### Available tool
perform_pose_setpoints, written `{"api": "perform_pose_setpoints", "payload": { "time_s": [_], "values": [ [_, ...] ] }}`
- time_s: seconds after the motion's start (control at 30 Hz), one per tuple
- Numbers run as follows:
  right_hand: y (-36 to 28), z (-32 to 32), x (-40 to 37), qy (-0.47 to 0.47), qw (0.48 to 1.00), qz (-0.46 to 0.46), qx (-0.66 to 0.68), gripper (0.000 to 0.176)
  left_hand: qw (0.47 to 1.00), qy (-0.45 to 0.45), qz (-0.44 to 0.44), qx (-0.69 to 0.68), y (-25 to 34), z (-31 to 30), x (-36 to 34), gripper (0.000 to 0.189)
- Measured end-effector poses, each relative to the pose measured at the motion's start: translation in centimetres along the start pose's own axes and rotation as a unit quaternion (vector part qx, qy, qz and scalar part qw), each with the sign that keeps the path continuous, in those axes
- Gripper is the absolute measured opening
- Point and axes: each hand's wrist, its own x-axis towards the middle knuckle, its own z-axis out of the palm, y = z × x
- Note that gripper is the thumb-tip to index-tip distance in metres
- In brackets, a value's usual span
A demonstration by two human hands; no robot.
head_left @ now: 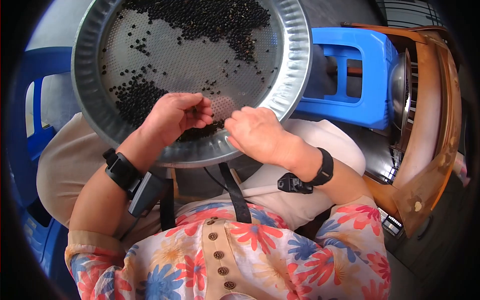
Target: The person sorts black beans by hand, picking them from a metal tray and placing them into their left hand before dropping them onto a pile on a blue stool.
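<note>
A large round metal sieve tray (296,65) with a perforated bottom rests over my lap. Dark round beans or seeds (200,17) form a broad pile at its far side, and a smaller pile (137,100) lies at the left. More dark pieces lie at the near rim, partly under my hands. My left hand (180,115) is over the near part of the tray, fingers curled in with the thumb near them; what they hold, if anything, is too small to name. Just right of it, my right hand (255,131) is closed above the near right rim, its fingertips hidden.
A blue plastic stool (372,75) stands right of the tray, with a metal bowl (401,90) beside it. Farther right is a wooden piece of furniture (425,140). Blue plastic chair parts (47,55) show at the left.
</note>
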Motion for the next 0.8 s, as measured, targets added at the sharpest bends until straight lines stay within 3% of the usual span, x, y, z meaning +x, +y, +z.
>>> {"api": "perform_pose_setpoints", "payload": {
  "time_s": [0.27, 0.33, 0.4, 0.47, 0.8],
  "values": [
    [0.5, 2.1, 0.9, -0.056, 0.998, -0.033, 0.001, 0.014, 0.999, 0.029, 0.035, 0.0, 0.9, -0.1, -0.3, 0.024],
    [1.9, 1.6, 2.5, -0.051, 0.996, 0.006, 0.068, 0.011, 0.999, 0.024, 0.034, -0.001, 0.7, -0.2, -0.3, 0.024],
    [4.0, 1.9, 4.5, 0.152, 0.986, 0.051, 0.035, 0.01, 0.999, 0.024, 0.032, 0.005, 0.7, -0.1, -0.3, 0.024],
    [5.3, 1.1, 6.4, 0.234, 0.971, 0.052, 0.015, 0.01, 0.999, 0.025, 0.033, 0.004, 0.9, -0.1, -0.4, 0.023],
    [5.9, 0.5, 9.1, 0.18, 0.975, 0.121, -0.045, 0.013, 0.999, 0.018, 0.04, 0.002, 0.8, -0.4, -0.3, 0.024]
  ]
}}
